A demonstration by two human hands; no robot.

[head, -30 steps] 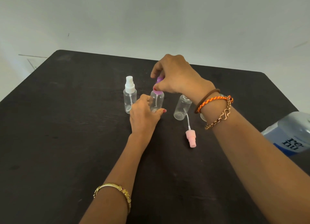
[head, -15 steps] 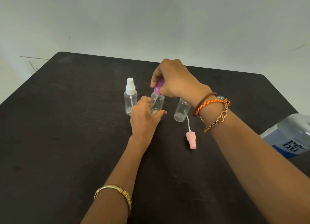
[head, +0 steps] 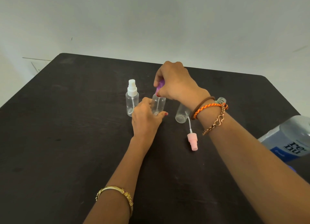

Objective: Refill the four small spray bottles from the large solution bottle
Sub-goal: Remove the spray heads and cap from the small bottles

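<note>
Purple cap (head: 159,86) pinched in my right hand (head: 176,84) | left hand (head: 146,118) grips clear bottle (head: 158,105) | upright on tabletop (head: 67,140)

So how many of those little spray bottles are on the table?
4. One with a white top at left, one held by both hands, an open one beside it, and another mostly hidden behind the right wrist.
</note>
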